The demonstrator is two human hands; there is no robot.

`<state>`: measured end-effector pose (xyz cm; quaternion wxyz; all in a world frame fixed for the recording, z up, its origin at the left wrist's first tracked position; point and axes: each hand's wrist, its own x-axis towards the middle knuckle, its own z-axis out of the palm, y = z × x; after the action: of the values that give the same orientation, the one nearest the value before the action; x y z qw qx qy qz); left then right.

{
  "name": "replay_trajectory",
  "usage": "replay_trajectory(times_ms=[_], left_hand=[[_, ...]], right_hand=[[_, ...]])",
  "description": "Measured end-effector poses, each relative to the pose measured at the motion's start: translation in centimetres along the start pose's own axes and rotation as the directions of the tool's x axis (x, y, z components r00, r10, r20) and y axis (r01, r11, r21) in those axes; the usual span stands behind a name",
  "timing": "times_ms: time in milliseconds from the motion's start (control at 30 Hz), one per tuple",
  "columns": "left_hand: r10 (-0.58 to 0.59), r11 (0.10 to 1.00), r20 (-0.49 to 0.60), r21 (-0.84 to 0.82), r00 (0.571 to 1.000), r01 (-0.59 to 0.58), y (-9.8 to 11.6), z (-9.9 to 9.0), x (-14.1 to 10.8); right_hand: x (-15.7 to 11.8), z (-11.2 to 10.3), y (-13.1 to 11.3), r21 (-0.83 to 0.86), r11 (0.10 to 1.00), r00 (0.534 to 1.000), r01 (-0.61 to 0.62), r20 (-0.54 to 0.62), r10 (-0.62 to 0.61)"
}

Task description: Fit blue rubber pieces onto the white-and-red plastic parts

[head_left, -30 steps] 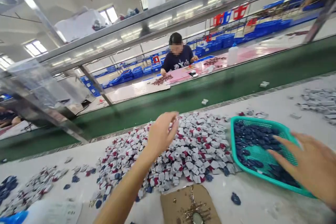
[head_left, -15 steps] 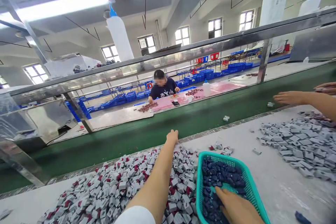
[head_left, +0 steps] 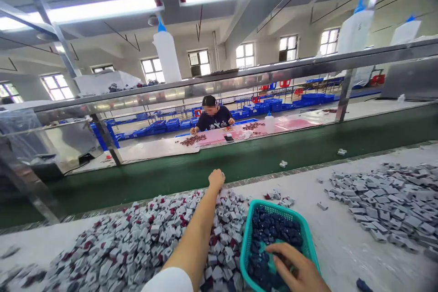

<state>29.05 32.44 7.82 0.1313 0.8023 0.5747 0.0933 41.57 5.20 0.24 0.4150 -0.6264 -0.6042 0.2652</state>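
My left hand (head_left: 216,179) reaches across a large heap of small grey-white pieces with dark red marks (head_left: 143,242), its fingers bunched at the heap's far edge. Whether it holds a piece is hidden. My right hand (head_left: 290,267) rests among dark blue pieces (head_left: 277,232) inside a teal plastic mesh basket (head_left: 280,212), its fingers apart and touching them. The basket stands on the white bench next to the heap, and its near corner runs out of view.
A second heap of grey blocks (head_left: 386,205) lies right of the basket. Past the bench runs a green conveyor belt (head_left: 239,164) with a few loose pieces. Across it, a seated co-worker (head_left: 214,116) works at a pink mat (head_left: 219,137). Blue crates (head_left: 256,108) stand behind.
The view has swung upward and left, and the basket now sits lower and central. My left hand has moved from above the heap to its far edge. My right hand has moved from the basket's right side into it.
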Motion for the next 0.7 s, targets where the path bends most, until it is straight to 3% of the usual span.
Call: replay_trajectory(times_ms=[133, 267, 333, 400, 467, 567, 700], left_hand=[[0.044, 0.983, -0.033, -0.176, 0.998, -0.049, -1.6, -3.5, -3.9], [0.020, 0.909, -0.005, -0.416, 1.000, -0.021, -5.9, -6.3, -10.6], [0.044, 0.744, 0.031, -0.668, 0.999, -0.012, -8.7, -7.1, -15.3], [0.051, 0.491, 0.057, -0.871, 0.997, 0.025, -11.3, -7.6, -20.7], [-0.003, 0.324, 0.104, -0.941, 0.995, 0.099, -13.8, -7.4, -26.2], [-0.160, 0.206, 0.177, -0.956, 0.971, 0.208, -17.2, -5.8, -33.2], [-0.307, 0.042, 0.289, -0.948, 0.907, 0.316, -20.2, -3.0, -38.3]], right_hand=[[-0.9, 1.4, -3.3, 0.248, 0.963, 0.994, -0.107, -0.008, 0.112], [-2.4, 4.4, -7.9, 0.189, 0.982, 1.000, 0.014, 0.020, -0.018], [-3.3, 6.6, -9.7, 0.110, 0.989, 0.992, 0.098, 0.065, -0.105], [-4.2, 9.1, -11.0, 0.058, 0.979, 0.970, 0.195, 0.135, -0.201], [-5.2, 11.5, -11.9, 0.057, 0.965, 0.943, 0.256, 0.205, -0.263], [-6.4, 14.6, -12.2, 0.068, 0.968, 0.905, 0.243, 0.345, -0.251], [-6.9, 16.7, -11.6, -0.051, 0.959, 0.846, 0.278, 0.485, -0.220]])
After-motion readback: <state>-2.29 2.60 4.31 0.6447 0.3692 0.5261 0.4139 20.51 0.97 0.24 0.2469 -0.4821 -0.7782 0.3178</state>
